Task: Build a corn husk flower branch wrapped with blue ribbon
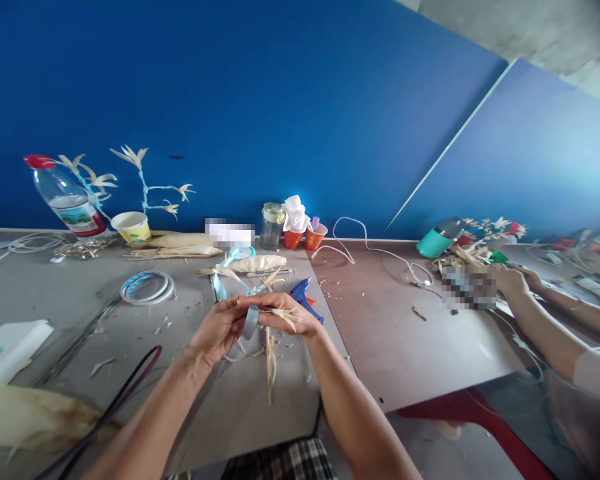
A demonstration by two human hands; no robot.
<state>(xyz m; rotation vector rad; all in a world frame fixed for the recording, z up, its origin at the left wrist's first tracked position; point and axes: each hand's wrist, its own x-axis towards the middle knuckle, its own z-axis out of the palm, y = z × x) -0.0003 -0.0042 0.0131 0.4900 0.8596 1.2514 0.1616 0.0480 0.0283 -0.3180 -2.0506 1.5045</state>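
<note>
Nearest, plaid cloth [280,460] shows at the bottom edge, with a pale husk [35,420] and a dark strap [125,387] at lower left. Just beyond, the person's left hand [223,330] and right hand [293,315] meet over the grey table [250,423], closed on a flower branch [254,291]; the left is curled, the right has its fingers straighter, and where each fingertip presses is hidden. The branch has a blue-wrapped stem and cream petals, some above the fingers and some against the right hand. A tape roll [251,323] sits on edge between the hands; which one supports it cannot be told. A dry strip [270,367] lies below them, and a blue glue gun [300,293] lies just beside the right hand. Farther left are white rings [170,288]; straight ahead lies a pale husk bundle [257,264]. To the right, a co-worker's hands [510,280] are near a teal bottle [436,241]. Along the back stand a tilted-looking clear bottle [77,215], a yellow cup [133,230], a jar [271,228] and two red cups [317,238], one topped with white tissue [295,215], before a blue partition [230,100].
</note>
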